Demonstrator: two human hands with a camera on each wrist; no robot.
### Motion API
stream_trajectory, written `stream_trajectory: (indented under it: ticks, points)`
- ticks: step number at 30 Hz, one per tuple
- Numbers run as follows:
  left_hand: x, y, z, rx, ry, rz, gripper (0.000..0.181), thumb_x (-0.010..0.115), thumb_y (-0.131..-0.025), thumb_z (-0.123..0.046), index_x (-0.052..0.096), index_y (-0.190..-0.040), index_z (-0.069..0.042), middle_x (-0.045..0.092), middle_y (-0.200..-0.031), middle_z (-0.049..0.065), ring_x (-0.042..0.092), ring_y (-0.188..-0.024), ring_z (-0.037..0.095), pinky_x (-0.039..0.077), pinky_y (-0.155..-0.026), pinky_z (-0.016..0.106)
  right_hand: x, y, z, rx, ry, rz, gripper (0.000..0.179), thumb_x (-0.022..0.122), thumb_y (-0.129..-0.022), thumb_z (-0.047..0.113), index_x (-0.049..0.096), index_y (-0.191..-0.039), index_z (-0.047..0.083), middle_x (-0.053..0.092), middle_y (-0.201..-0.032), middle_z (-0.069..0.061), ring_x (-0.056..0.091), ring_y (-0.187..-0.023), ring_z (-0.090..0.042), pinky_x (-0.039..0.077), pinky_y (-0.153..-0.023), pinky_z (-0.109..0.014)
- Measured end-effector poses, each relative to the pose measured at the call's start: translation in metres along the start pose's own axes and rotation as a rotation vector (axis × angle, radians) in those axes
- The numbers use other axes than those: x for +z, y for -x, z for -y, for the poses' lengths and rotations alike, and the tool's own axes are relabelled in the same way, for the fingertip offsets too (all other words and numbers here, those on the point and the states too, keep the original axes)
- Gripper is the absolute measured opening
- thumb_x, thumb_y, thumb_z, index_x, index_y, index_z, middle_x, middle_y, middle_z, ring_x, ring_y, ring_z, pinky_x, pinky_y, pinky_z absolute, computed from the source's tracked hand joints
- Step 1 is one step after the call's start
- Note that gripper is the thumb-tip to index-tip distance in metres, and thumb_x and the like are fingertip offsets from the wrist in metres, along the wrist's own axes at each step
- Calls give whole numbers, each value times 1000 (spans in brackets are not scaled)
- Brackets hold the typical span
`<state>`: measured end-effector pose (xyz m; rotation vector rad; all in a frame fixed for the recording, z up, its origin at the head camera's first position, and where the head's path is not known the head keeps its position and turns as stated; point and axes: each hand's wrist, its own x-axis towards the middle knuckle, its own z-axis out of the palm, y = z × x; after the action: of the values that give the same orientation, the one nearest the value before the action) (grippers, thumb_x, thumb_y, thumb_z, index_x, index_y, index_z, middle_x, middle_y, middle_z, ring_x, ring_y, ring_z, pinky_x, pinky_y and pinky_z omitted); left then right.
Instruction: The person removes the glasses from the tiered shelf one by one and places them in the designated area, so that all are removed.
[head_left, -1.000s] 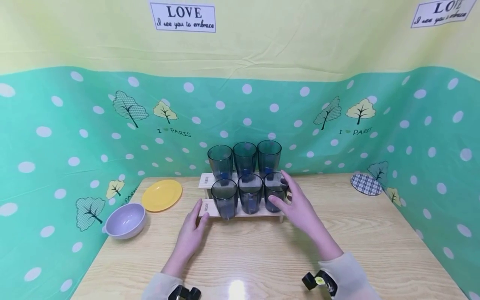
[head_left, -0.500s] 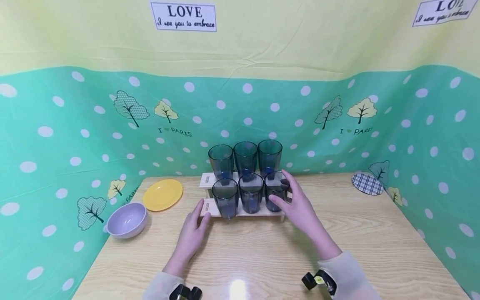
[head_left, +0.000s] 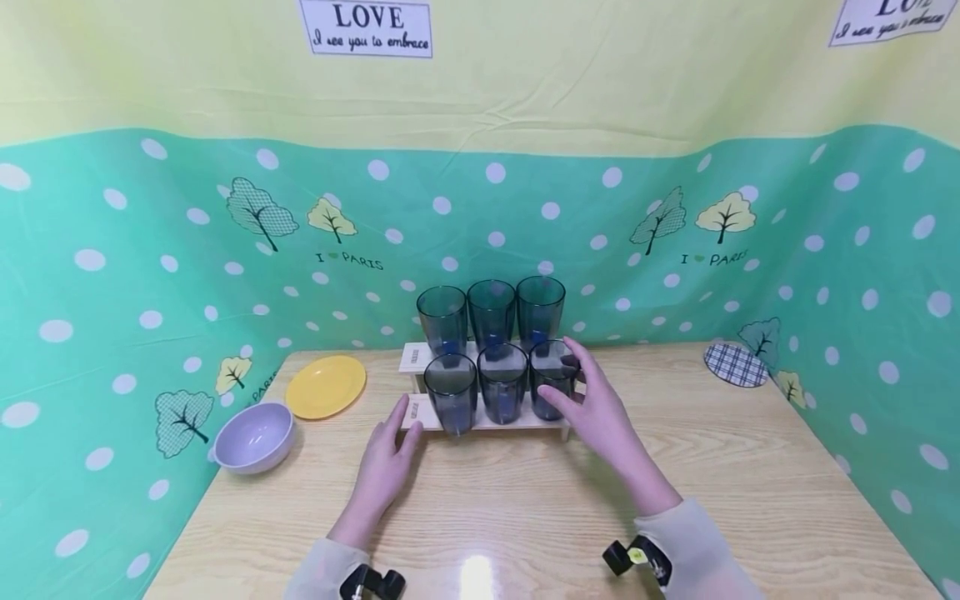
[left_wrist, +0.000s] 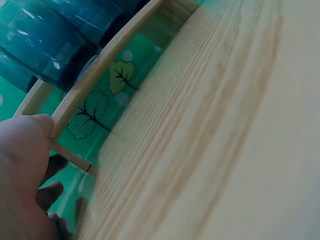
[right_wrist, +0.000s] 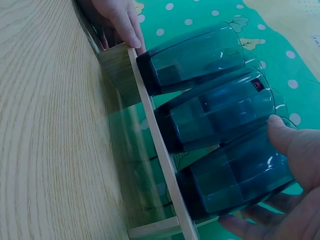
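six glasses [head_left: 501, 390]: right hand [head_left: 600, 417] grips one glass [head_left: 547, 375], left hand [head_left: 382, 462] holds one rack [head_left: 424, 413].

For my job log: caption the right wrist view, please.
Right hand around nearest glass, left hand touching far end of wooden rack.

We cannot read the tiny lettering [head_left: 415, 407] on the wooden rack [head_left: 429, 416]; in our left wrist view, the edge crops the tumblers [left_wrist: 47, 42] and left hand [left_wrist: 22, 172].
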<state>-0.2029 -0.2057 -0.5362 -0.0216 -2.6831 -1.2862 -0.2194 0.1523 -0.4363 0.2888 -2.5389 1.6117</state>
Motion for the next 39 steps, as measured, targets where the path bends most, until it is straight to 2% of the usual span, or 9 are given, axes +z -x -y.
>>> stream_trajectory:
  ticks: [4,14,20,29,39]
  points:
    - [-1,1,-2,-7,-7,-1,67,53,-117,-45,35,-175,-17,38,-173,22,25,-156,64,22,-126,76,0,0,0,-1,8,-6,93,83,-101,42,28,-175,33,50,-162,-18,56,-145,-46,56,-112,-53]
    - [-2,2,-1,-41,-4,10,68,53,-117,-48,34,-176,-20,38,-173,24,24,-158,62,22,-126,77,2,-1,-1,-10,7,-28,92,87,-98,39,34,-174,32,55,-159,-15,57,-143,-38,56,-113,-52]
    - [-1,2,0,-34,-7,10,68,53,-117,-49,33,-176,-20,38,-173,24,23,-157,64,22,-125,78,-1,1,-1,27,28,-37,93,87,-97,45,35,-173,35,56,-159,-14,61,-140,-44,59,-107,-56]
    - [1,3,-1,-26,-12,3,68,53,-117,-48,34,-175,-18,39,-173,19,24,-156,65,23,-124,79,-14,4,3,80,106,-41,95,85,-97,53,32,-174,37,48,-168,-16,53,-147,-45,55,-106,-65]
    - [1,2,-1,-12,-18,2,67,52,-118,-47,34,-175,-18,40,-173,20,25,-156,65,23,-124,79,-35,4,7,80,133,-71,98,83,-98,57,29,-176,32,44,-171,-19,50,-149,-49,48,-113,-71]
